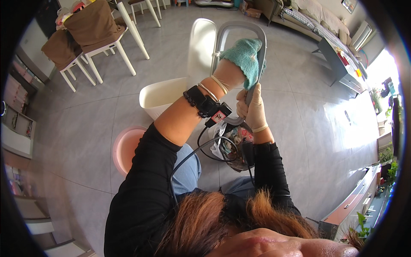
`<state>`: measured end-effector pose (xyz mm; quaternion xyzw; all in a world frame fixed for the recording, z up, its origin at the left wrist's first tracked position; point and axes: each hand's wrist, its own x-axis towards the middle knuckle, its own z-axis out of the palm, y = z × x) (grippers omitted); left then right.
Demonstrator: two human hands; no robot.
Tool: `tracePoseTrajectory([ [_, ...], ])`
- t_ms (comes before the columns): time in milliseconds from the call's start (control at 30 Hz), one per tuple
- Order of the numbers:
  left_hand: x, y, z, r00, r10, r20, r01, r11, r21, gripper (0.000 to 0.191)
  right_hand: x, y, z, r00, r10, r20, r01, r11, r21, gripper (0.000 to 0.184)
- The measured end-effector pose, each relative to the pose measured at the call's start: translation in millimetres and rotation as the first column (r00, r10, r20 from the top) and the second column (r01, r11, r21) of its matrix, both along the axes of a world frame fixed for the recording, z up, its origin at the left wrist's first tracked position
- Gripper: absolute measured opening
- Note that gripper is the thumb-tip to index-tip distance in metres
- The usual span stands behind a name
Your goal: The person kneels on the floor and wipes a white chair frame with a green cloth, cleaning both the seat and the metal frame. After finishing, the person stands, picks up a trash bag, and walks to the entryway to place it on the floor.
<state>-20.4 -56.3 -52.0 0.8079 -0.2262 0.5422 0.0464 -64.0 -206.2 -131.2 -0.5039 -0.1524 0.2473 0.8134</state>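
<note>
My left hand (pixel 233 70) presses a teal terry cloth (pixel 242 53) against the grey frame (pixel 221 35) of a bin lid; the cloth hides its fingers. My right hand (pixel 256 110), in a pale thin glove, grips the near side of that frame. The white lid flap (pixel 202 45) stands swung out to the left, joined along the frame's side. Below my left forearm is the white bin body (pixel 162 96), upright and without its lid, partly covered by the arm.
A pink basin (pixel 120 151) sits on the floor left of my knees. Between my legs is a bag of rubbish (pixel 236 141). A cable (pixel 200 149) loops from my left wrist strap. Chairs (pixel 93 32) stand far left, a sofa (pixel 308 24) far right, a low cabinet (pixel 343 67) at right.
</note>
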Motion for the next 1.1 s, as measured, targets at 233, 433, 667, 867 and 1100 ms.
tracePoseTrajectory([
  [233, 10, 27, 2, 0.892, 0.070, -0.446, -0.266, 0.880, -0.394, 0.015, -15, 13, -1, 1.000, -0.018, 0.022, 0.019, 0.998, -0.064, 0.066],
  [433, 1, 14, 30, 0.897, 0.389, -0.208, -0.399, 0.917, -0.003, 0.010, -11, 12, -3, 0.994, -0.001, 0.111, 0.018, 0.988, -0.152, 0.068],
  [667, 16, 47, 38, 0.929, 0.094, -0.357, -0.198, 0.943, -0.268, 0.014, -13, 9, -1, 0.997, 0.012, 0.075, 0.000, 0.988, -0.154, 0.068],
  [867, 7, 47, 72, 0.633, 0.482, -0.606, -0.471, 0.861, 0.192, 0.010, -8, 5, 0, 0.978, 0.015, 0.209, 0.048, 0.955, -0.294, 0.068],
  [1100, -3, 16, 53, 0.943, 0.198, -0.266, -0.165, 0.976, 0.143, 0.013, -1, 3, 2, 0.990, -0.027, 0.140, 0.062, 0.966, -0.250, 0.076],
])
